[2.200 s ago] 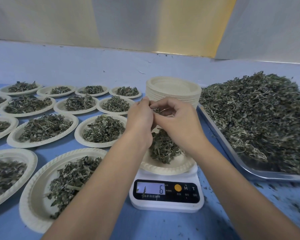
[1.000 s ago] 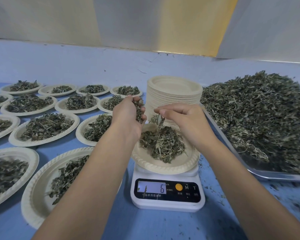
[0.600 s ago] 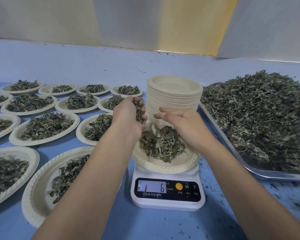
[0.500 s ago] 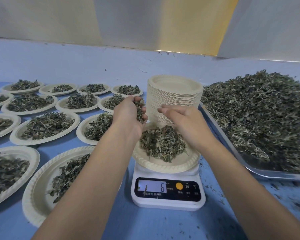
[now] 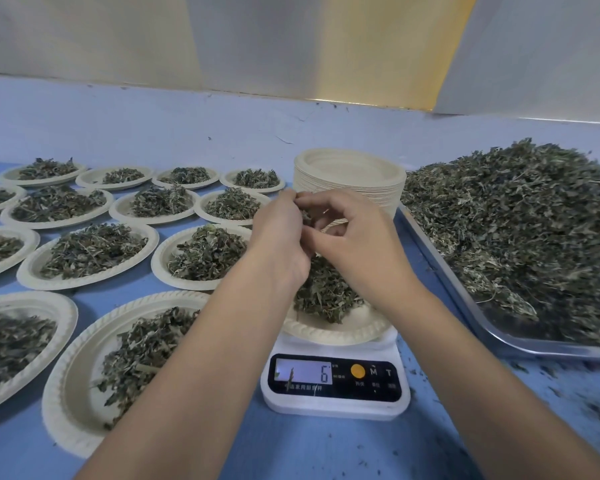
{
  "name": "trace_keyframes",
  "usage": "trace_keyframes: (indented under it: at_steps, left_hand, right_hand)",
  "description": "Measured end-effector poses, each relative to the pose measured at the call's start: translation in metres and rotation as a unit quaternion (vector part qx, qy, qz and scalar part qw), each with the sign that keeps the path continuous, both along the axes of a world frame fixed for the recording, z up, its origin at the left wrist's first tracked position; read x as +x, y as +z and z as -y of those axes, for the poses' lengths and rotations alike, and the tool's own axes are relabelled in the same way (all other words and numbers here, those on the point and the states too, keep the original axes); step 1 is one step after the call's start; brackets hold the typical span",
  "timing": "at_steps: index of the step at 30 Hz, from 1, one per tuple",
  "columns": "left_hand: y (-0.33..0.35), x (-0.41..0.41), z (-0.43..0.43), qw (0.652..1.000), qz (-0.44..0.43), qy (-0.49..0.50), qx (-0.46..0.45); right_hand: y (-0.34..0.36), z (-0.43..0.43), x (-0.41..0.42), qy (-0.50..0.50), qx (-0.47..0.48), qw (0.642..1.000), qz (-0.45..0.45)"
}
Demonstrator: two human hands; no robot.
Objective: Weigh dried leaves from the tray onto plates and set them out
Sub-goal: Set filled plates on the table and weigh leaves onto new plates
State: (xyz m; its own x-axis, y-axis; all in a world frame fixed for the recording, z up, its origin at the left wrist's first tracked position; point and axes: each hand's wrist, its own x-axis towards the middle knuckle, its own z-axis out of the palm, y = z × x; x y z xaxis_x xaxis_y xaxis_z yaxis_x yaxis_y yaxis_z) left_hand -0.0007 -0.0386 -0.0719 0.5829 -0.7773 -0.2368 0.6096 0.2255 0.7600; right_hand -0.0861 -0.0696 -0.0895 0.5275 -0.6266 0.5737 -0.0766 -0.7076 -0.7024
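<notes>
1. Together above the plate (image 5: 336, 332) on the scale (image 5: 336, 396): left hand (image 5: 277, 237) and right hand (image 5: 354, 237), fingers curled, pinching dried leaves (image 5: 305, 216).
2. Display: "6"; buttons "M", "T".
3. Right: heaped tray (image 5: 492, 327).

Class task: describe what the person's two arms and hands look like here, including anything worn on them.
Both forearms are bare to the frame's edge: no sleeves show. The left hand and right hand wear no gloves, rings, watch or bracelets. The fingernails look short.

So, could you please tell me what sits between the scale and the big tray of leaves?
Only bare blue table with scattered leaf crumbs between scale and tray, in the head view.
</notes>
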Motion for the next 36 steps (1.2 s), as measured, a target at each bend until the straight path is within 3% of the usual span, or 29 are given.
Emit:
trace_keyframes:
  at_steps: [10, 15, 18, 28, 36]
  left_hand:
    - [0.002, -0.005, 0.0, 0.999, 0.031, 0.006, -0.015]
    - [0.0, 0.002, -0.002, 0.997, 0.051, 0.049, 0.034]
    - [0.001, 0.008, -0.005, 0.999, 0.019, 0.033, 0.023]
    - [0.006, 0.015, -0.011, 0.999, -0.005, 0.038, 0.012]
    - [0.006, 0.011, -0.01, 1.0, 0.001, 0.026, 0.014]
  right_hand:
    - [0.002, 0.0, -0.002, -0.02, 0.036, 0.998, 0.054]
    - [0.004, 0.005, -0.003, -0.004, 0.074, 0.992, 0.101]
    - [0.004, 0.014, -0.007, -0.024, 0.1, 0.988, 0.117]
    - [-0.004, 0.025, -0.014, -0.093, 0.03, 0.995, 0.006]
    - [-0.002, 0.022, -0.015, -0.071, 0.058, 0.996, 0.005]
